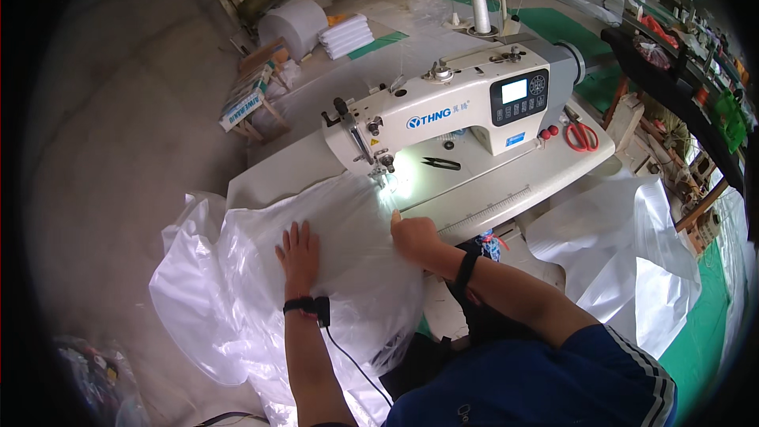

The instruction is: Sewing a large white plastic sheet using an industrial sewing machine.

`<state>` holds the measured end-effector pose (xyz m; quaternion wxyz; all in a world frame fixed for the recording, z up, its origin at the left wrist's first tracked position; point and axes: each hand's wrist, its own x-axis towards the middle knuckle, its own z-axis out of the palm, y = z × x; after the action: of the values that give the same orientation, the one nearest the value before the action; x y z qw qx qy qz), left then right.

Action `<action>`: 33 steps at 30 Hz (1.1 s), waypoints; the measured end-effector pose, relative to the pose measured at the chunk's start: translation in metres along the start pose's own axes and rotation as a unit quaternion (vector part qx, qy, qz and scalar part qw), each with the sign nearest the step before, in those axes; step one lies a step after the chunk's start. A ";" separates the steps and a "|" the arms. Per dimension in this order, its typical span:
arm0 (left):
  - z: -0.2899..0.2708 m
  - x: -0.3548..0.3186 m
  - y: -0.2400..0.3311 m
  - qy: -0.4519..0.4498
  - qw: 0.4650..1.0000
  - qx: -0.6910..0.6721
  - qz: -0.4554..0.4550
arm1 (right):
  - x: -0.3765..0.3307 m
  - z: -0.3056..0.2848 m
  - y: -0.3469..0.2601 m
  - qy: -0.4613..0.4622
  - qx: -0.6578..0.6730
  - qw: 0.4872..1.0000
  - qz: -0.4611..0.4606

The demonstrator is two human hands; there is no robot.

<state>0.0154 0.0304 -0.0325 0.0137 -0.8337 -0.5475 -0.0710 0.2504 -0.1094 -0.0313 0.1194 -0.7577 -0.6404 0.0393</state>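
Observation:
A large sheet of translucent white plastic (348,229) drapes over the left part of the sewing machine table (490,209) and hangs down toward my body. Its far corner runs under the lit needle area of a white sewing machine (466,103). My left hand (299,257) lies flat on the sheet, fingers spread. Close to the needle, my right hand (415,239) is closed at the sheet's right edge, its index finger pointing toward the presser foot (383,177). The curled fingers hide exactly how the edge is gripped.
Black thread snips (441,164) lie under the machine arm. Red-handled scissors (581,137) rest at the table's right end. A thread cone (480,12) stands behind the machine. More white sheeting (617,253) hangs at the right. A large white roll (292,28) sits farther back.

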 end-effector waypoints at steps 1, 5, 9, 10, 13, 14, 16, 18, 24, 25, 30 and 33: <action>-0.001 0.005 0.000 0.001 1.000 0.001 -0.002 | 0.002 0.000 -0.001 0.001 0.001 1.000 -0.002; -0.011 0.007 0.008 -0.045 0.998 0.003 -0.041 | -0.014 0.000 -0.001 0.049 0.134 0.988 0.065; -0.013 -0.031 0.032 -0.074 0.997 -0.026 -0.025 | -0.085 0.028 0.011 -0.160 0.669 0.710 0.153; -0.018 -0.044 0.041 -0.087 0.995 -0.010 -0.042 | -0.099 0.035 0.010 -0.224 0.661 0.699 0.158; -0.005 -0.054 0.024 -0.020 0.999 0.027 -0.026 | -0.111 0.050 0.006 -0.333 0.629 0.690 0.135; -0.004 -0.048 0.023 -0.018 0.999 0.027 -0.020 | -0.113 0.053 0.004 -0.380 0.605 0.690 0.111; -0.002 -0.040 0.021 -0.032 0.999 0.019 -0.027 | -0.126 0.053 -0.012 -0.340 0.651 0.678 0.028; 0.001 -0.037 0.011 -0.029 0.999 0.013 -0.015 | -0.145 0.018 -0.021 -0.305 0.686 0.658 -0.060; 0.015 -0.029 -0.012 0.028 0.994 0.088 0.059 | -0.171 0.026 0.029 -0.562 0.576 0.553 -0.213; -0.002 -0.032 0.001 -0.006 0.997 0.058 0.051 | -0.171 0.024 0.038 -0.511 0.657 0.521 -0.189; -0.033 -0.069 0.073 0.172 0.953 -0.204 0.141 | -0.135 0.014 0.020 -0.225 0.658 0.717 0.049; -0.057 -0.124 0.152 0.081 0.960 -0.201 0.177 | -0.129 0.032 0.025 -0.124 0.690 0.707 0.097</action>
<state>0.1001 -0.1495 0.0159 -0.0975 -0.8943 -0.3627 -0.2432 0.2446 -0.2350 -0.0795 0.5239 -0.5104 -0.3667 0.5749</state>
